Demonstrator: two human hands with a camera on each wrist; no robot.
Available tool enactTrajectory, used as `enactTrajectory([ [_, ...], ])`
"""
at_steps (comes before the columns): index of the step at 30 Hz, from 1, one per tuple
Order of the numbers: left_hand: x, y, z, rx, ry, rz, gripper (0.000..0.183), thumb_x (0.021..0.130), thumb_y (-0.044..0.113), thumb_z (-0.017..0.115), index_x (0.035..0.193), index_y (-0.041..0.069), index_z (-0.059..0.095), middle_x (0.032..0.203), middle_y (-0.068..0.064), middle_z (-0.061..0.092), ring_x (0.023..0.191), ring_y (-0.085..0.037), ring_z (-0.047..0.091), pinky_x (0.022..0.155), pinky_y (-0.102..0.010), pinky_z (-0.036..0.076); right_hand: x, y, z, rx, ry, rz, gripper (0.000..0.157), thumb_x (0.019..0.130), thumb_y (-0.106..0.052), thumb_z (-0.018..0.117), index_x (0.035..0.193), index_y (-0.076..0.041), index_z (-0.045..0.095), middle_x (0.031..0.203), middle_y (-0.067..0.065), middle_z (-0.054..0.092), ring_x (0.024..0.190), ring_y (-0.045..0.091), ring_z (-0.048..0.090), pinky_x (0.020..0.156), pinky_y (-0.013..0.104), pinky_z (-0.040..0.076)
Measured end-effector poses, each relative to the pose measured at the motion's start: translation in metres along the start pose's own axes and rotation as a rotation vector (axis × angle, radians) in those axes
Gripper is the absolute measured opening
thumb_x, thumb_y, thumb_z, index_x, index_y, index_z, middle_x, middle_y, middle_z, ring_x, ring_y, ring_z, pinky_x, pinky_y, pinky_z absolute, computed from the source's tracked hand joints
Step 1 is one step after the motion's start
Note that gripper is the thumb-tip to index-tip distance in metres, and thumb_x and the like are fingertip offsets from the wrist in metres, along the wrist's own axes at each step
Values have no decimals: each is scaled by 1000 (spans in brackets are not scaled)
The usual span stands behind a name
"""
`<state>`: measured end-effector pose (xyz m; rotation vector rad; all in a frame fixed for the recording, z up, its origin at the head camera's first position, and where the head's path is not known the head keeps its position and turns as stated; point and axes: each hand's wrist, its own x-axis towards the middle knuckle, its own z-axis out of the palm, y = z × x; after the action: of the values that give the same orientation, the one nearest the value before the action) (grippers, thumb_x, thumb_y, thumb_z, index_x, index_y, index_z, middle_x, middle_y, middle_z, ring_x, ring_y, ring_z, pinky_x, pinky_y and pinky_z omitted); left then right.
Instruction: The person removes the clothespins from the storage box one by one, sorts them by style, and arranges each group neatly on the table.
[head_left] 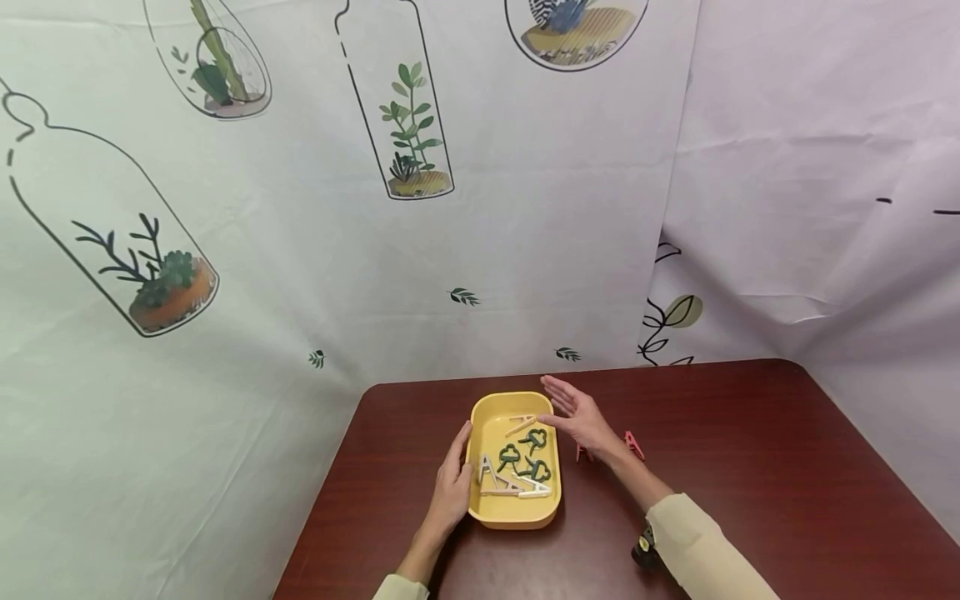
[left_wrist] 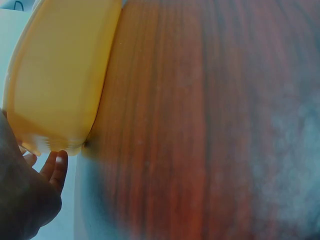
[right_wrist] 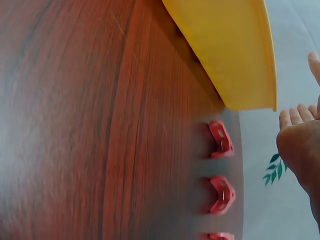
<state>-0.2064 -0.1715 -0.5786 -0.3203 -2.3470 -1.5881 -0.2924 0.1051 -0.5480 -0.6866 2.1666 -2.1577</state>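
Observation:
A yellow rectangular bin (head_left: 513, 523) stands on the table, holding several white and beige A-shaped clips (head_left: 534, 488) and three green clips (head_left: 536, 440). My left hand (head_left: 452, 487) touches the bin's left side, its fingers lying along the outer wall. In the left wrist view, fingertips (left_wrist: 61, 159) meet the bin's wall. Over the bin's far right rim, my right hand (head_left: 585, 421) is held with fingers straight and thumb spread, gripping nothing. A pale clip (head_left: 522, 423) lies in the bin near that thumb. Red clips (right_wrist: 222, 195) sit on the table right of the bin, partly behind the right arm in the head view.
The dark red wooden table (head_left: 750, 467) extends to both sides of the bin. Behind it hangs a pale cloth (head_left: 510, 233) printed with plants in glass jars. A dark device (head_left: 645, 548) is at the right sleeve's cuff.

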Motion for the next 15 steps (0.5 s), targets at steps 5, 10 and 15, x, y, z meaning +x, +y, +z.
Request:
enactTrajectory([
  [5,1,-6,-3,-31,-33,6,68,99,-16,48,162,9,43,168,-15,39,155,-27,35,115,-14,25,3,1,12,37,-33,-22,76,92,8,76,158,7,41,161,29,42,150,45,39,117,46,37],
  [10,1,-7,-4,-29,-50,8,68,100,-16,47,163,9,42,169,-15,37,155,-28,33,116,-16,24,6,-2,25,94,-75,-10,76,92,8,76,159,7,40,162,31,41,150,48,38,117,52,37],
  [15,1,-8,-3,-13,-52,3,69,100,-16,46,164,9,41,169,-15,37,155,-28,33,117,-17,24,10,-3,36,110,-101,-5,76,93,10,74,159,8,38,162,32,40,150,51,35,117,56,36],
])
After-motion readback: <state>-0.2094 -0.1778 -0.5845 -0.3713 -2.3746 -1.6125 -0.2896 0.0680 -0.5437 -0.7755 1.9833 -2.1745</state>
